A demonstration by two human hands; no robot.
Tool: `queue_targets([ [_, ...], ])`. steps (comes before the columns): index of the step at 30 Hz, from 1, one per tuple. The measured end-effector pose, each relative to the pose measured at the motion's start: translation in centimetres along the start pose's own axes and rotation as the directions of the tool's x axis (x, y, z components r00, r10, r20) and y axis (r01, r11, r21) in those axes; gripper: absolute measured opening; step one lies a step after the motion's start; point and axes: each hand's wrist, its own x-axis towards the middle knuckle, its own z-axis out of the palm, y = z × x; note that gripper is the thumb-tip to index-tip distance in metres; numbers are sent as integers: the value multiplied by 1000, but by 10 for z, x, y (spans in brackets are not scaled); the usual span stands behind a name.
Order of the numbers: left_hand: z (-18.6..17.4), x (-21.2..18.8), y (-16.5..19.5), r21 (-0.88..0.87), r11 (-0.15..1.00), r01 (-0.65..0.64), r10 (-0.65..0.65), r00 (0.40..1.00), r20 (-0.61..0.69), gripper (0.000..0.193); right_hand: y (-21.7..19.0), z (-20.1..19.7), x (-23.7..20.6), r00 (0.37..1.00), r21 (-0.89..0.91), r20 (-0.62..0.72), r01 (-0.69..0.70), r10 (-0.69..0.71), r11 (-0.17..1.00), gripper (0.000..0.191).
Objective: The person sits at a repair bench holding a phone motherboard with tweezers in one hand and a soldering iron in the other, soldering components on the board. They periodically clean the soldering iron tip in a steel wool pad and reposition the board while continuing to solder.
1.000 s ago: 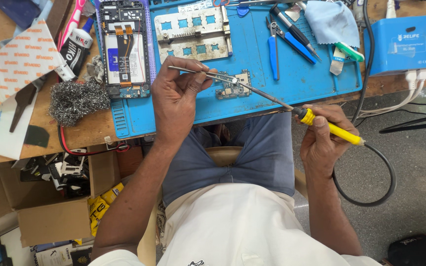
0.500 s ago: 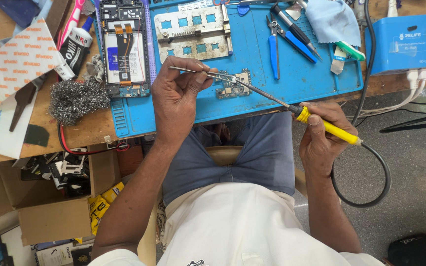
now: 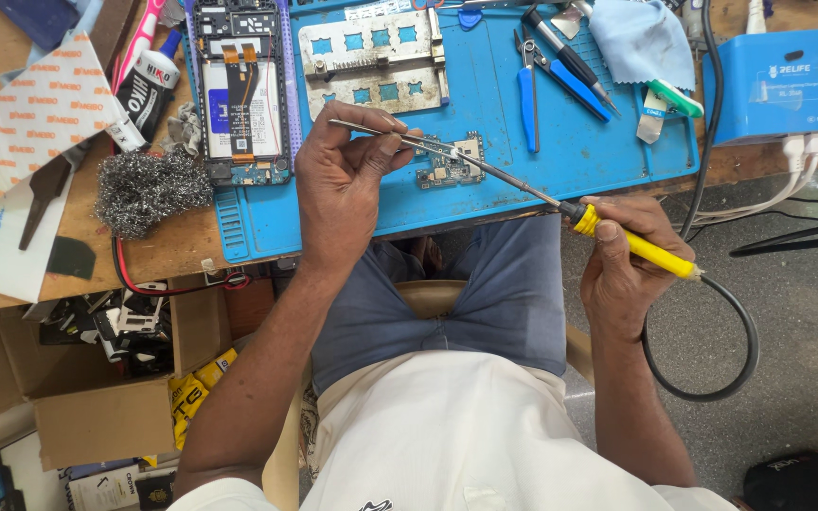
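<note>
The small circuit board [image 3: 449, 163] lies flat on my blue work mat [image 3: 560, 170], near the mat's near edge, long axis running left to right. It is dark green, crowded with tiny components and metal shields. My soldering iron [image 3: 575, 213] slants across it, yellow handle low and right, the thin metal tip pointing up-left onto the board. My right hand [image 3: 627, 270] is closed around that handle. My left hand [image 3: 347, 180] pinches a pair of tweezers [image 3: 400, 137], whose tips point right and meet the board. Farther left on the mat sits an opened phone [image 3: 240, 90], and left of that, on the wooden bench, a wad of steel wool [image 3: 149, 189]. A metal holder plate [image 3: 376, 57] lies beyond the board.
</note>
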Motion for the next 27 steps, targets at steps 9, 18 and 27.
queue_targets([
  [9,-1,1,-1,10,1000,10,-10,1000,2,10,-2,-3,1,1000,-18,17,10,-10,1000,12],
  [18,-2,1,-2,-15,1000,26,-26,1000,7,10,-8,-1,2,1000,-36,17,7,-6,999,14],
  [27,-3,2,-2,-27,998,56,-56,998,2,10,-10,-1,2,1000,-14,24,12,-12,1000,13],
])
